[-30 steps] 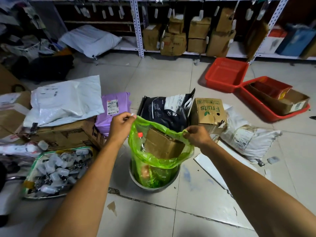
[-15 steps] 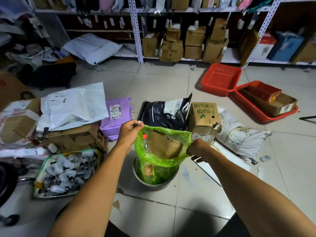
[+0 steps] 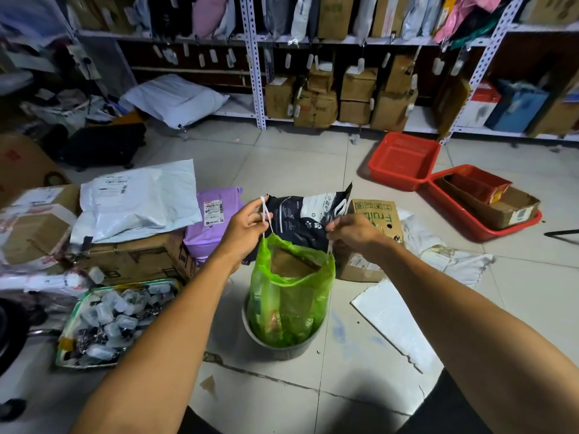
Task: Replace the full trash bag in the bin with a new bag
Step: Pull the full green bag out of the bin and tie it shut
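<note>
Head view, looking down at a tiled floor crowded with parcels. Near the middle, a grey bin with a full green trash bag partly lifted out: lower part of the bag inside the rim, upper part stretched tall above it. Inside the bag, a piece of brown cardboard near the top and some other rubbish lower down, too blurred through the plastic to name.

Progress, as a judgement: early in the job. Mouth of the bag gathered upward by its white drawstring, but not yet closed or knotted, and the bag not yet clear of the bin. Left to do: pull the bag fully out, set it aside, fit a new bag. No new bag visible anywhere nearby.

Left hand just above the left edge of the bag mouth, fingers pinched shut on a loop of the drawstring, which runs down taut to the green plastic. Right hand just above the right edge, curled closed on the string at that side; exact grip hidden behind the knuckles. Both hands level with each other, a little apart, bag hanging between them.

Just beyond the bag, a dark pouch; to the right, a cardboard box; far right, red trays; near left, a tray of small bottles.
</note>
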